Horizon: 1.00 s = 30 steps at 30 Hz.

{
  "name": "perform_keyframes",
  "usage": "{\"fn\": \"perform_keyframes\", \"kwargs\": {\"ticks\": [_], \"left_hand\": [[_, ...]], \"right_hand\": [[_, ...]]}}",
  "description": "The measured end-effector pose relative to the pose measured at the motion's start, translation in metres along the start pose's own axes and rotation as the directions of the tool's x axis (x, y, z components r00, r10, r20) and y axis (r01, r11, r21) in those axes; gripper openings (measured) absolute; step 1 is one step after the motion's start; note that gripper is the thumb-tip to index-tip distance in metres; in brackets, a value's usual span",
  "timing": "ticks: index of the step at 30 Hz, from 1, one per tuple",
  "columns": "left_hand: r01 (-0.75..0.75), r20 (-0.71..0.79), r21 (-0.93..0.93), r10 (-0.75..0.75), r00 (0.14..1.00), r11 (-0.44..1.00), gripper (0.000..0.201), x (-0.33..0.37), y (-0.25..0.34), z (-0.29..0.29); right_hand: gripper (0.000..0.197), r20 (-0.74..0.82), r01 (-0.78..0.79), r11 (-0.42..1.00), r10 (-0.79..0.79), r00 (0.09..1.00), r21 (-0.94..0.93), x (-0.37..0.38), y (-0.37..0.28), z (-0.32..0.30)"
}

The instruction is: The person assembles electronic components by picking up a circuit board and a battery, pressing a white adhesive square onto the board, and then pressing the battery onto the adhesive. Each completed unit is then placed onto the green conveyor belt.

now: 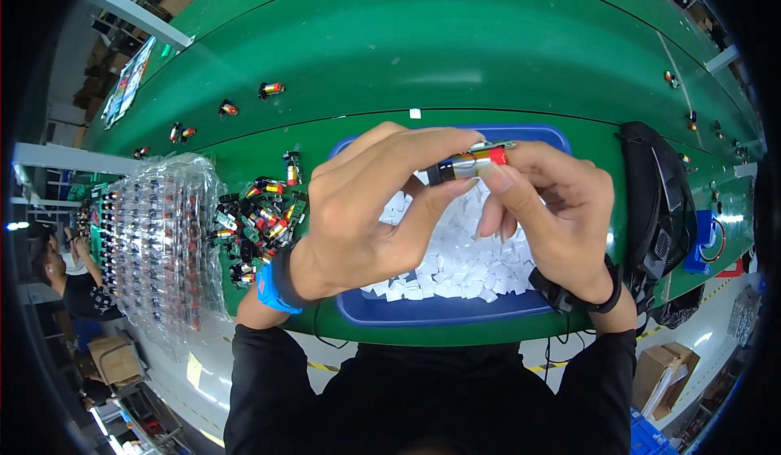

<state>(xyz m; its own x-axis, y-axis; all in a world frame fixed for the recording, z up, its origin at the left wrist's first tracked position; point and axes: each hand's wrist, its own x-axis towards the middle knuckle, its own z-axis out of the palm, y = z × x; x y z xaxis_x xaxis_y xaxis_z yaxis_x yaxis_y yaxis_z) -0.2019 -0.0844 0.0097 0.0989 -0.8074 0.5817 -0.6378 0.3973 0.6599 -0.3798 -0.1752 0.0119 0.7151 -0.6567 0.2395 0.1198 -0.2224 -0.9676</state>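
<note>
Above the tray, both my hands hold one small battery with a green circuit board. The battery has a black end, a gold-silver middle and a red end. My left hand pinches its black end and the board's edge between thumb and fingers. At the red end, the thumb and forefinger of my right hand are closed on it. Beneath them a blue tray is filled with small white paper pieces. A pile of similar battery assemblies lies on the green table left of my left hand.
Stacked clear plastic trays holding rows of assemblies stand at the left. A black bag lies right of the blue tray. Several loose assemblies are spread along the green conveyor belt. At far left sits another person.
</note>
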Motion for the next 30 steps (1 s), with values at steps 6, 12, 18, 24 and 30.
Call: {"fn": "perform_keyframes", "kwargs": {"ticks": [6,12,18,24,30], "left_hand": [[0.039,0.02,0.105,-0.041,0.999,0.994,0.035,0.0,0.001,-0.001],[0.467,0.245,0.105,-0.478,0.844,0.878,0.035,0.055,-0.078,-0.036],[0.357,0.103,0.606,-0.516,0.851,0.711,0.052,-0.001,-0.243,-0.118],[0.279,0.228,0.852,-0.793,0.565,0.444,0.053,-0.007,-0.176,-0.124],[0.571,0.247,0.572,-0.787,0.565,0.589,0.035,0.0,-0.102,-0.105]], "right_hand": [[0.024,-0.003,-0.144,0.984,0.145,0.989,0.103,0.005,-0.001,0.0],[0.018,0.084,0.109,0.936,-0.086,0.993,-0.334,-0.002,-0.006,-0.01],[0.021,0.063,0.205,0.82,-0.203,0.977,-0.535,-0.001,-0.019,-0.015],[0.039,0.035,0.214,0.764,-0.244,0.969,-0.609,0.0,-0.01,-0.019],[0.023,0.127,0.251,0.789,-0.217,0.968,-0.561,0.004,-0.005,-0.017]]}}
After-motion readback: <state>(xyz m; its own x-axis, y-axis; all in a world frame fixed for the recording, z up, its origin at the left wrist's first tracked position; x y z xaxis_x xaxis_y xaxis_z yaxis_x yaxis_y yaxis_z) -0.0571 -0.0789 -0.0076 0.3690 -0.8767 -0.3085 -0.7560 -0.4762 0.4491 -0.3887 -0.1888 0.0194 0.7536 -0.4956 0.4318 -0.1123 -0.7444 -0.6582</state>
